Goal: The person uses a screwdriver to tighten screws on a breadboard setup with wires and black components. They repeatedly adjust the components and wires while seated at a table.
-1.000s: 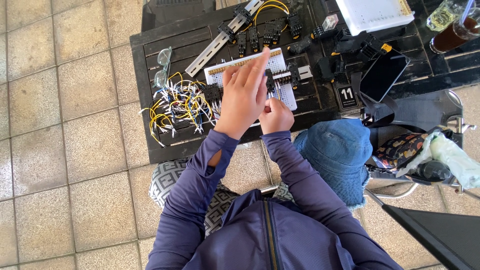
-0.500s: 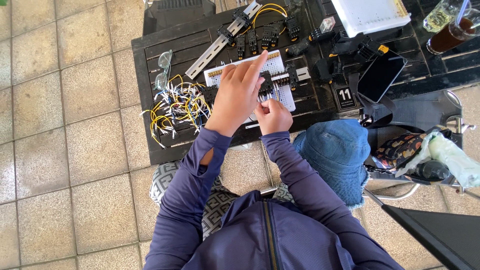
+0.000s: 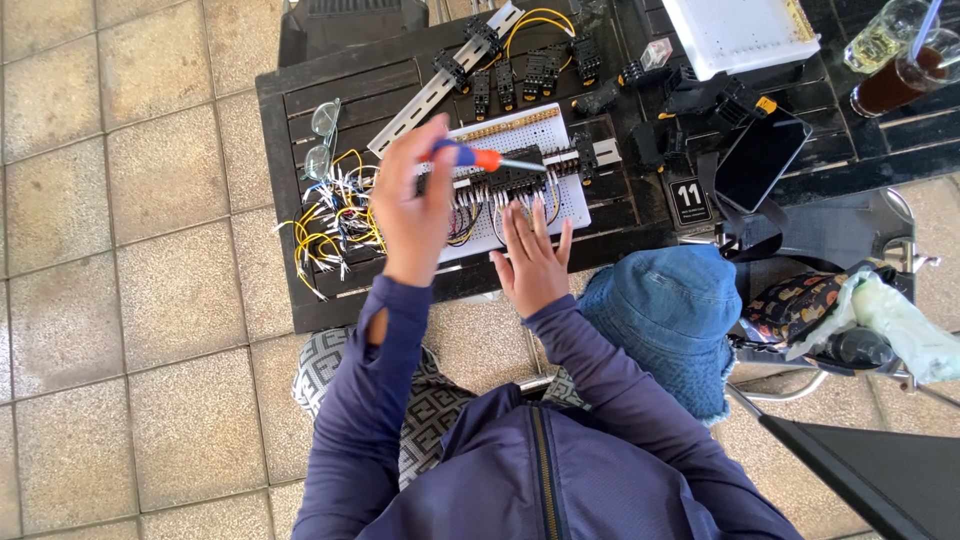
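A single head-worn camera looks almost straight down from above the person onto a dark slatted table (image 3: 300,100), far enough off to take in the tiled floor left of the table and a chair right of it. The table fills the upper middle; the person's torso lies below it.

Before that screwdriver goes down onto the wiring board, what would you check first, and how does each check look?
1. Tool held firmly: the left hand wraps the screwdriver by its blue and orange handle. Ok.
2. Board steadied: the right hand lies flat on the near edge of the white perforated board. Ok.
3. Tip lined up with a terminal: it hovers over the black relay row; the exact screw is too small to see. Cannot tell.
4. Loose wires away from the tool: bundled left of the board. Ok.
5. Phone clear of the work: off to the right. Ok.
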